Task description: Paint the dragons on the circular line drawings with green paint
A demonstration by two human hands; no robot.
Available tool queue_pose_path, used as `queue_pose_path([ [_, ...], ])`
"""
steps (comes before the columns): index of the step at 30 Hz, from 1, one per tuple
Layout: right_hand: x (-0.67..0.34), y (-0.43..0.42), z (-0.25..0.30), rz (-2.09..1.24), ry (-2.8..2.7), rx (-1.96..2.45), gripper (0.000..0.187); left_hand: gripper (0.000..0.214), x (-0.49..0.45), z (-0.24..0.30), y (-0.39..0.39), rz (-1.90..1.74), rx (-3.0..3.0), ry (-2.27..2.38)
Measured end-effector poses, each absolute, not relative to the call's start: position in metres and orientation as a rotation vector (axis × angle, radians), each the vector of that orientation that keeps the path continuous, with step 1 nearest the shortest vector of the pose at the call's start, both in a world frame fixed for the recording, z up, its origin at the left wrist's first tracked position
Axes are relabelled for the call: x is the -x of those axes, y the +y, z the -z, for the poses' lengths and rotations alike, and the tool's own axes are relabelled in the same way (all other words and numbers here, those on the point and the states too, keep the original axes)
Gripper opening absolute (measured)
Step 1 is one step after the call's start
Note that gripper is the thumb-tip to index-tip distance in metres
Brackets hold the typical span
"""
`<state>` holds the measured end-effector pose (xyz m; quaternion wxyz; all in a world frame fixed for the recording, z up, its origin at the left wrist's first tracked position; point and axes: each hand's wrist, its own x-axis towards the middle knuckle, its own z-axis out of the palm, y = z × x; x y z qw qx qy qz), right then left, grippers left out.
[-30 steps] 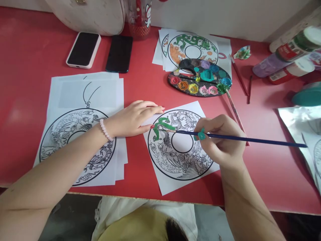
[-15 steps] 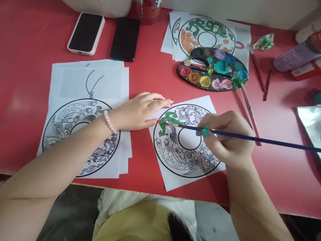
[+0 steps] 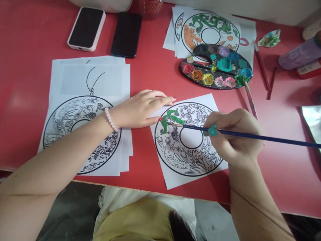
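Observation:
My right hand (image 3: 233, 135) pinches a long blue paintbrush (image 3: 263, 137), whose tip rests on the green-painted dragon at the upper left of a round line drawing (image 3: 188, 160) on a white sheet. My left hand (image 3: 140, 108) lies flat with fingers stretched out, pressing the sheet's upper left corner onto the red table (image 3: 155, 77). A pink bead bracelet (image 3: 111, 119) circles my left wrist.
A black palette (image 3: 215, 68) with several paint wells sits behind the drawing, a brush leaning on it. A coloured drawing (image 3: 210, 31) lies beyond. A stack of uncoloured sheets (image 3: 87, 113) is at left. Two phones (image 3: 86, 28) lie at the back, bottles at far right.
The view shifted so everything sits a little lower-right to higher in frame; the brush tip stays on the green dragon with small strokes. My left hand stays on the sheet.

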<state>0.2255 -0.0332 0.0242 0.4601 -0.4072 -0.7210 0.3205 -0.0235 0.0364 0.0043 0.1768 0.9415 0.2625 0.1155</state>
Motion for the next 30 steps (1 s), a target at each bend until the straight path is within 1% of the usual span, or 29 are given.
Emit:
queue_pose_path([
  [11,-0.2248,-0.0326,-0.0243,-0.746,-1.765,0.982,0.015,0.052,0.0241,-0.0037,0.0370,-0.312,-2.677,0.735],
  [17,-0.2254,-0.0323,-0.0214,-0.806,-1.812,0.981,0.016,0.053,0.0233,-0.0044,0.0369,-0.312,-2.668,0.743],
  [25,-0.2240,-0.0336,-0.0240,-0.745,-1.791,1.002,0.014,0.056,0.0233,-0.0037,0.0370,-0.301,-2.646,0.744],
  [30,-0.2243,-0.0335,-0.0224,-0.807,-1.817,0.965,0.020,0.057,0.0231,-0.0038,0.0372,-0.298,-2.648,0.739],
])
